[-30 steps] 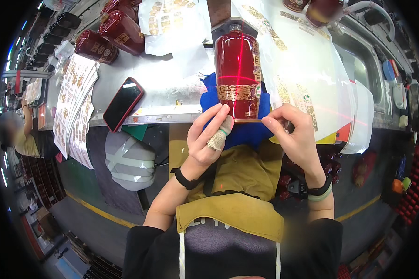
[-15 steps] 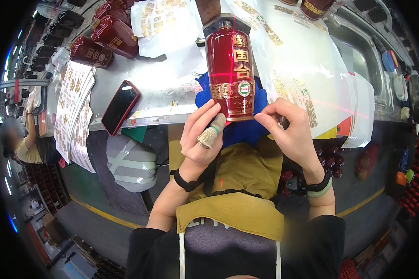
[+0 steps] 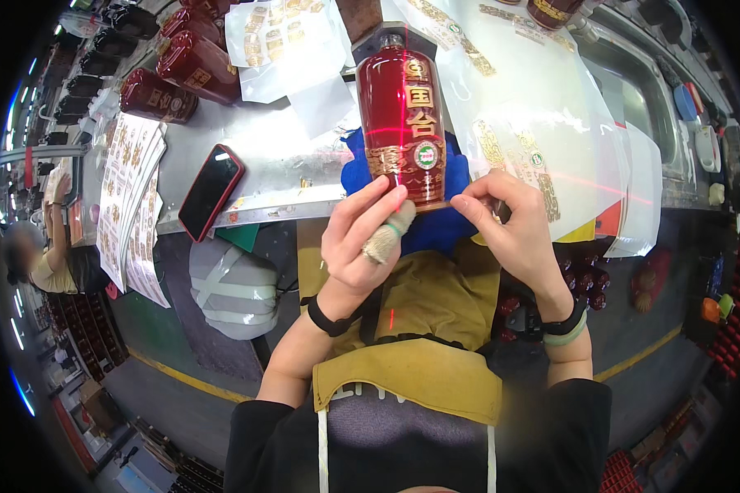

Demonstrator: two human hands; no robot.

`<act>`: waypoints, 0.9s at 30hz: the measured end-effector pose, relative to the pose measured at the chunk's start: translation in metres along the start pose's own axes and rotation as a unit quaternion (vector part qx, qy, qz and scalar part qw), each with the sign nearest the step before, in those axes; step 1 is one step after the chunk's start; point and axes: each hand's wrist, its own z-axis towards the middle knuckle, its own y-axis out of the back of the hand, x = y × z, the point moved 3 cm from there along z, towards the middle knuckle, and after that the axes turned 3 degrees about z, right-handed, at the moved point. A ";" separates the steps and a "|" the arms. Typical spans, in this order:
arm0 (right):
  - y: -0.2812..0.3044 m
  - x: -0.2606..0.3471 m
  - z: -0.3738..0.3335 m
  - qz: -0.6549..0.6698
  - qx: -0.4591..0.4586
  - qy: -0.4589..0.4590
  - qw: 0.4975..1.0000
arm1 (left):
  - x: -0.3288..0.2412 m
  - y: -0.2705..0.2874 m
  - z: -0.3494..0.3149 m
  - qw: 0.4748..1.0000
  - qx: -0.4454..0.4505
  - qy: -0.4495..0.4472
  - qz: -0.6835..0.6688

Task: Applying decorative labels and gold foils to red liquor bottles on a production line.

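A dark red glass bottle (image 3: 390, 103) with gold lettering and a round green-and-white emblem lies on a blue cloth (image 3: 355, 168), its base toward me. My left hand (image 3: 360, 234) is closed at the bottle's lower left corner, fingertips pressed on its front. A beige cloth wrap (image 3: 382, 242) with a green band covers one of its digits. At the lower right corner, the thumb and forefinger of my right hand (image 3: 510, 218) pinch together, touching the bottle's edge. Whatever may be between them is too small to make out. Red light lines cross the bottle.
Gold decal sheets (image 3: 131, 177) and a red-cased phone (image 3: 211, 191) lie on the metal table's left side. More red bottles (image 3: 197, 66) stand behind. Translucent decal sheets (image 3: 543, 99) cover the right side, before a metal basin (image 3: 641, 99). A co-worker (image 3: 53, 263) is far left.
The bottle has shifted slightly left and tilted a little. My left fingers have slid a little to the right along its lower edge. My right hand keeps its pinch at the corner.
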 end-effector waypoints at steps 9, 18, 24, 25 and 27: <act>-0.002 0.005 0.000 0.007 0.003 -0.001 1.000 | 0.011 0.002 -0.017 0.997 -0.023 0.066 -0.015; 0.003 0.006 -0.004 0.003 0.005 -0.007 1.000 | 0.005 0.007 -0.017 0.999 0.020 0.016 0.039; -0.002 -0.002 -0.001 0.005 -0.002 -0.008 1.000 | -0.005 0.002 -0.012 0.997 0.016 0.010 0.079; -0.002 -0.003 -0.001 0.009 -0.007 -0.003 1.000 | -0.006 0.002 -0.010 0.997 0.014 0.008 0.078; -0.002 -0.003 0.000 0.014 -0.011 0.003 1.000 | -0.008 0.000 -0.007 0.998 0.039 0.016 0.038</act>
